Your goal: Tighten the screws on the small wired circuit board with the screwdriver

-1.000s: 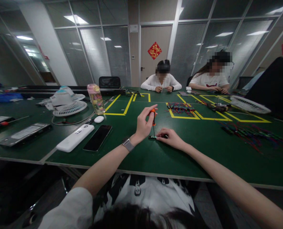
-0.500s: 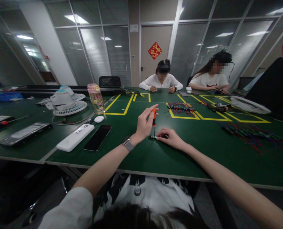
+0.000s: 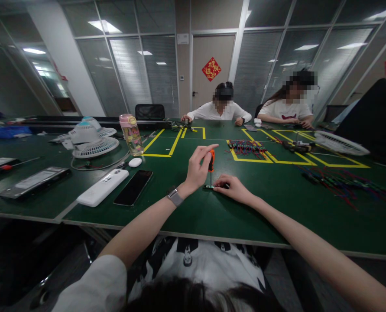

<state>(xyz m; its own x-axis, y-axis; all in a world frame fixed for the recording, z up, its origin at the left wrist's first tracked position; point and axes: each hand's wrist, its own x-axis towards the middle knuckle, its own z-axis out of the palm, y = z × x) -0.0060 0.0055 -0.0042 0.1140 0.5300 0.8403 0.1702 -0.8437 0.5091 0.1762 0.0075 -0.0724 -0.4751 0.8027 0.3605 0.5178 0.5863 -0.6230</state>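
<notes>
An orange and black screwdriver [image 3: 212, 161] stands upright in front of me, its handle held in the fingers of my left hand [image 3: 197, 167]. Its thin shaft runs down to a small green circuit board [image 3: 208, 187] lying on the table. My right hand [image 3: 231, 188] rests on the table with its fingertips pinching the board's right end. Something dark, partly covered, shows under those fingers; I cannot make out what it is.
Left of my hands lie a black phone [image 3: 133, 187], a white power bank [image 3: 103, 187] and a white oval case [image 3: 135, 162]. A drink bottle [image 3: 131, 135] and a white fan [image 3: 95, 145] stand behind them. Wired boards [image 3: 247, 147] lie to the right. Two people sit opposite.
My left fingers have shifted slightly around the screwdriver handle, while the board and my right hand stay put. The person opposite has spread their hands, one reaching toward the cables.
</notes>
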